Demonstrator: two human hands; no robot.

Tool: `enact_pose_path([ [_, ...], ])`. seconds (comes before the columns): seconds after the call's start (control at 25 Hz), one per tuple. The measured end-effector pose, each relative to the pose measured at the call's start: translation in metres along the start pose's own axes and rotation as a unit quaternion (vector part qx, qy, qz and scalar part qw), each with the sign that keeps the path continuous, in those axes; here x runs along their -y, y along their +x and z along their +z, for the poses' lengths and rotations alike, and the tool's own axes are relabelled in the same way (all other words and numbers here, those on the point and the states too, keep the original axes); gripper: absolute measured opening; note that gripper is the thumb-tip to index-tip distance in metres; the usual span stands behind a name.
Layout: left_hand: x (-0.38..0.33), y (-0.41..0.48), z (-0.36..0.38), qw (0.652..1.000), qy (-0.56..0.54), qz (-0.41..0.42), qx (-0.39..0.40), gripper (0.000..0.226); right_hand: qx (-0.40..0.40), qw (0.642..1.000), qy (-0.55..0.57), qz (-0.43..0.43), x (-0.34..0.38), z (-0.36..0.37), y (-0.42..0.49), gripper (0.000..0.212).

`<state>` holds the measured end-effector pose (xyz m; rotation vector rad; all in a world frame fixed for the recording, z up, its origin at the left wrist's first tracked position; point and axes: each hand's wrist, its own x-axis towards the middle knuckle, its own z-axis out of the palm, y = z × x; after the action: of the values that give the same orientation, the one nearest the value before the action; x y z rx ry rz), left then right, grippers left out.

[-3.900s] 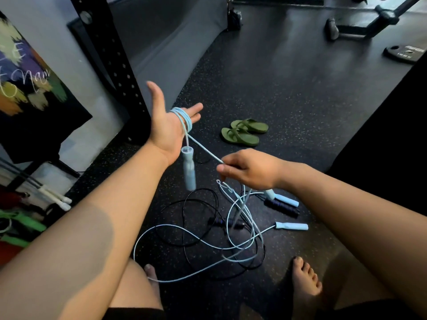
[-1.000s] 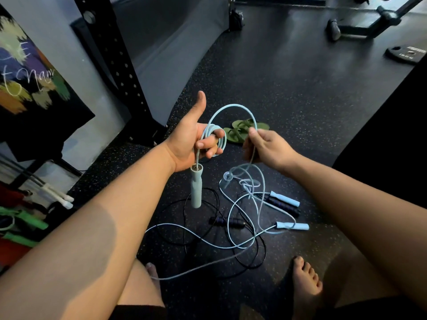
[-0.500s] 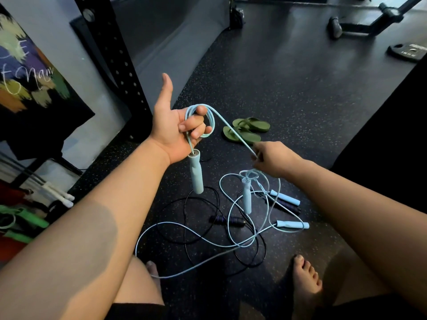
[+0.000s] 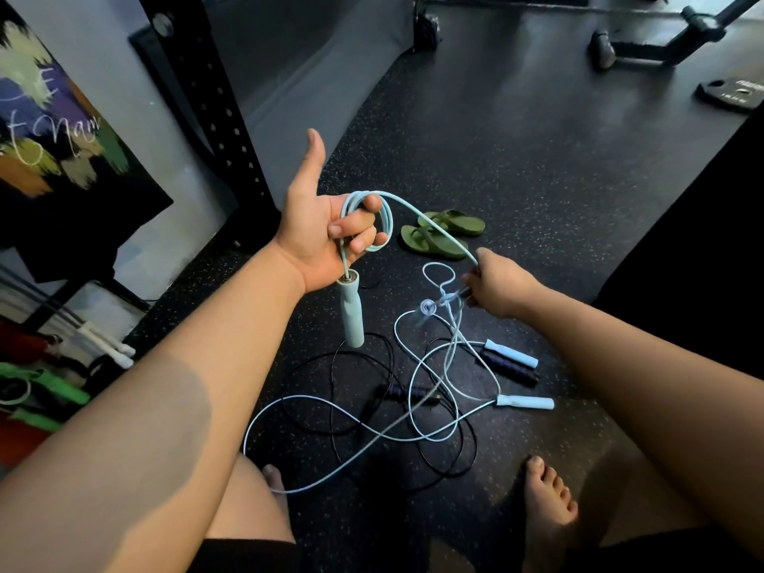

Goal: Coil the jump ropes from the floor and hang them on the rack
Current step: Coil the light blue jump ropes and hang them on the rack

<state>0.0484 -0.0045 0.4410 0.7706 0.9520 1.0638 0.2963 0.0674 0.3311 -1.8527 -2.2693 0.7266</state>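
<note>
1 light-blue jump rope [image 4: 385, 219] sits part-coiled on my left hand [image 4: 316, 237]; hanging is not yet in reach.
I log the left hand just left of the green sandals [image 4: 438, 237], thumb raised, fingers curled through a few small loops so the turns cannot slide off. The rope's handle [image 4: 350, 314] dangles below the palm, which I judge to be the anchored end. My right hand [image 4: 498, 289], just nearside of the sandals, pinches the running strand taut to feed the next turn. A snarl [image 4: 428, 308] hangs beside that pinch and may foul the wind. Nearer me than the sandals, blue slack and a black rope [image 4: 330, 392] lie crossed on the floor [image 4: 537, 159].
</note>
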Motion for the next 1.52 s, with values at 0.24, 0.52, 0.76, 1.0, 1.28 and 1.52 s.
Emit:
enact_pose_path([
  [0.24,0.0,0.001,-0.001,1.0,0.012,-0.003,0.007,0.093,0.066,0.984,0.164,-0.009,0.008,0.0,-0.008,0.046],
  [0.52,0.0,0.002,-0.002,1.0,0.008,-0.005,0.002,0.093,-0.003,0.959,0.285,0.0,0.018,-0.005,-0.01,0.045],
  [0.76,0.0,0.002,-0.002,1.0,0.011,-0.003,-0.003,0.093,-0.013,0.933,0.357,0.047,0.021,-0.001,-0.007,0.041],
  [1.0,0.001,0.001,-0.001,0.999,0.035,-0.012,-0.001,0.093,0.021,0.87,0.486,0.081,0.031,-0.009,-0.018,0.04],
  [1.28,0.002,0.002,0.0,0.997,0.069,-0.015,0.005,0.094,0.003,0.848,0.528,0.054,0.034,-0.009,-0.02,0.023],
  [1.52,0.004,0.002,0.001,0.996,0.09,-0.021,0.008,0.096,-0.026,0.87,0.493,0.02,0.03,-0.006,-0.017,0.022],
])
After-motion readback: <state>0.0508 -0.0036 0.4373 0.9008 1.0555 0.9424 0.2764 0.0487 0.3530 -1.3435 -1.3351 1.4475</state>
